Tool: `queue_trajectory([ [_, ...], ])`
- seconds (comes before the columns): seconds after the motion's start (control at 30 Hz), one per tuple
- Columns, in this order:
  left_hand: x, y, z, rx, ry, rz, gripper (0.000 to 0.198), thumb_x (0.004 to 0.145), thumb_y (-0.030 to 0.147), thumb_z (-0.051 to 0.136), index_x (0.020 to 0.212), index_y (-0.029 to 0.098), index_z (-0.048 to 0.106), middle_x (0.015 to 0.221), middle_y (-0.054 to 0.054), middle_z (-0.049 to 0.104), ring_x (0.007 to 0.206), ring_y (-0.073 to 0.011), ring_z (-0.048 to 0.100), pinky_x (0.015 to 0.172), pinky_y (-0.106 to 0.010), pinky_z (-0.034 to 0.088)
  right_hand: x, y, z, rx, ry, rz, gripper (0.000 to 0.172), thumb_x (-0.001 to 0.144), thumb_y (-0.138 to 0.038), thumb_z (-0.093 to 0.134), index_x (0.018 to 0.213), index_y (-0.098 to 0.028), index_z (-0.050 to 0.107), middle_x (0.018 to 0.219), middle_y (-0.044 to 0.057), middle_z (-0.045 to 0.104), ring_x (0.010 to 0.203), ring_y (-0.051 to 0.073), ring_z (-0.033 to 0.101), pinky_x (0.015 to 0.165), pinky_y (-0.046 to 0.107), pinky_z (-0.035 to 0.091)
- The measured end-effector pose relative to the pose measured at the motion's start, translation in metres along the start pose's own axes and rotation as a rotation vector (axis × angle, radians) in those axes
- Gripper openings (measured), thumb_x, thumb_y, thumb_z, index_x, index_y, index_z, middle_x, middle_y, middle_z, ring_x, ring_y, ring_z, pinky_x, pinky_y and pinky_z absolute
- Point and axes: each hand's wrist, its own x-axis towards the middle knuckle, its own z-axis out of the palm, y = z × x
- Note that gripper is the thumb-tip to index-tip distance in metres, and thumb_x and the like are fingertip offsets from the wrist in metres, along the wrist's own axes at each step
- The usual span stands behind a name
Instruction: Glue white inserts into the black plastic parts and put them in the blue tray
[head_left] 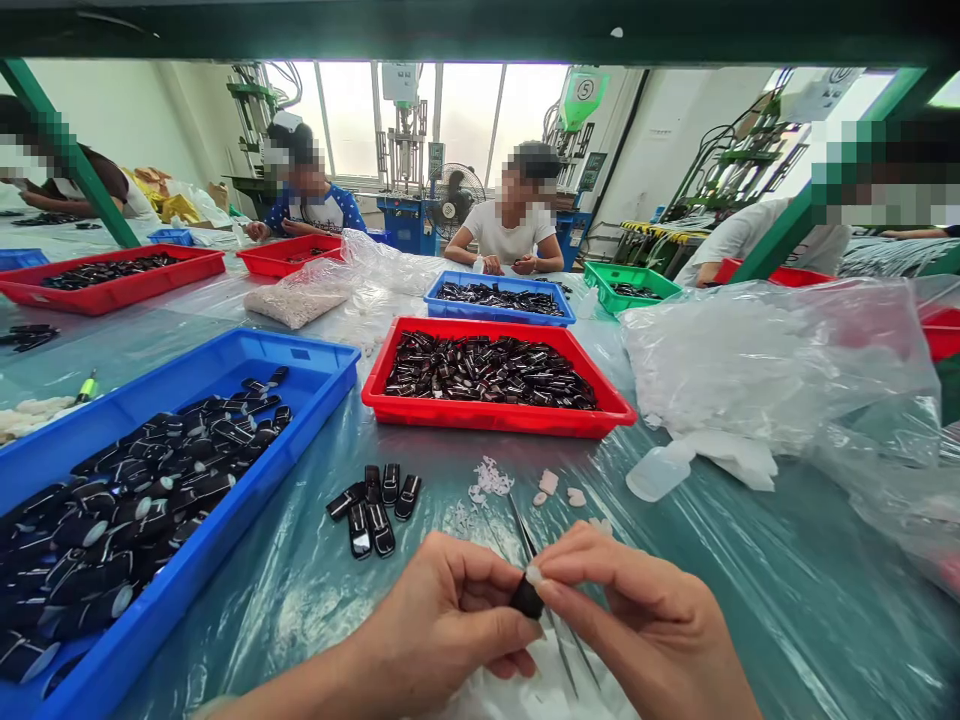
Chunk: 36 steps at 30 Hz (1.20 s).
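Observation:
My left hand [442, 625] is closed around a small black plastic part [527, 598], its thumb and fingers gripping the sides. At the part's upper end, my right hand [649, 610] pinches a tiny whitish piece [533, 575] between thumb and fingertips, touching the part. Metal tweezers [523, 525] lie on the table, partly hidden behind my right fingers. Beyond my left hand rest several glossy black parts [379, 525] with silvery outlines. Small white ring-like bits [491, 478] and a few pinkish-white lumps [549, 484] lie past the tweezers.
A blue tray [330, 375] of black parts stands at left, a red tray [495, 415] of them ahead. Farther back are another blue tray [499, 313] and a green one [637, 275]. Right lie a plastic bottle [660, 470] and clear bags [750, 350]. Co-workers sit across the table.

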Motion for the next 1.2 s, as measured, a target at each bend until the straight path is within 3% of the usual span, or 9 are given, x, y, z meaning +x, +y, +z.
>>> queue_trajectory([
  [0.23,-0.001,0.002,-0.001,-0.006,-0.005,0.019,0.018,0.066,0.019,0.064,0.080,0.012,0.072,0.061,-0.002,0.061,0.056,-0.0083,0.058,0.055,-0.017,0.045,0.002,0.005,-0.006,-0.147,-0.117,-0.225,0.022,0.076,-0.010,0.062,0.089,-0.025,0.071,0.074,0.004,0.068,0.064,0.016,0.061,0.055,0.027,0.052],
  [0.43,0.000,0.002,-0.002,0.035,-0.006,0.039,0.014,0.068,0.020,0.063,0.075,0.011,0.071,0.057,-0.001,0.057,0.054,-0.0087,0.057,0.056,-0.019,0.047,0.005,0.005,-0.010,-0.223,-0.168,-0.306,0.033,0.076,-0.005,0.061,0.097,-0.028,0.069,0.077,0.002,0.068,0.066,0.014,0.062,0.059,0.025,0.054],
  [0.97,-0.005,0.005,-0.003,0.203,0.034,0.081,0.012,0.069,0.018,0.058,0.067,0.011,0.067,0.052,0.000,0.054,0.050,-0.0097,0.055,0.053,-0.020,0.045,0.006,0.010,-0.008,-0.148,-0.205,-0.147,0.026,0.078,-0.012,0.061,0.092,-0.032,0.071,0.077,0.000,0.066,0.066,0.013,0.063,0.061,0.021,0.053],
  [1.2,-0.003,0.004,-0.005,0.152,0.031,0.052,0.013,0.069,0.020,0.059,0.067,0.010,0.067,0.052,0.000,0.055,0.051,-0.0097,0.055,0.053,-0.021,0.045,0.006,0.010,-0.005,-0.144,-0.208,-0.129,0.018,0.080,-0.014,0.059,0.087,-0.026,0.070,0.078,0.001,0.065,0.070,0.014,0.063,0.064,0.023,0.052],
])
